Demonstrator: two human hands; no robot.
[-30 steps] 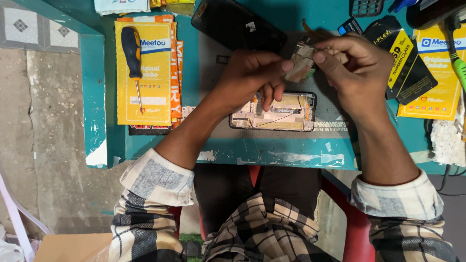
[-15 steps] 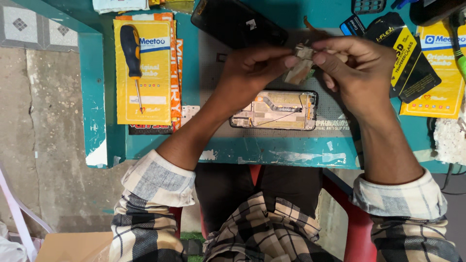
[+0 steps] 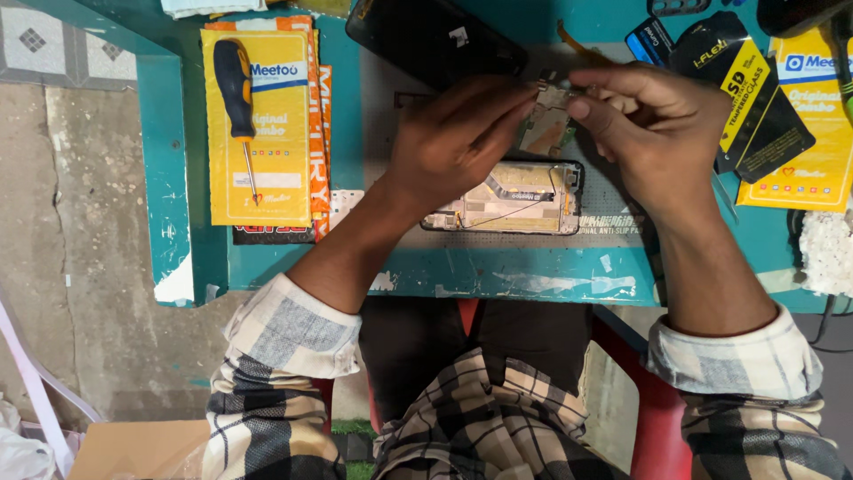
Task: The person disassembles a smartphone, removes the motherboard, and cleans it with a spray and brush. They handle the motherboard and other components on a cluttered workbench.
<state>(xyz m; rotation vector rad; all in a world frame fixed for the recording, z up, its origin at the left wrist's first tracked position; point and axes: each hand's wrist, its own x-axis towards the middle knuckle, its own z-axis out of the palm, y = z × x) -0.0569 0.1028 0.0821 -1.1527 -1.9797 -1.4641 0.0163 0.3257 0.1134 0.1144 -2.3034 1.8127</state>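
Small circuit board (image 3: 553,124): held above the opened phone (image 3: 508,197), pinched at its top edge between the fingertips of the left hand (image 3: 458,142) and right hand (image 3: 657,133), both closed on it. Greenish-tan, irregular outline (detail blurred). The phone lies on the teal table (image 3: 533,271), just below both hands; a black-handled screwdriver (image 3: 238,98) rests well to its left.

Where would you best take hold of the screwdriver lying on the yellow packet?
Grip the screwdriver by its thick black and yellow handle, coming from above. It lies flat on the yellow packet, handle toward the table's far edge and thin shaft pointing toward the person. Both sides of the handle are clear.
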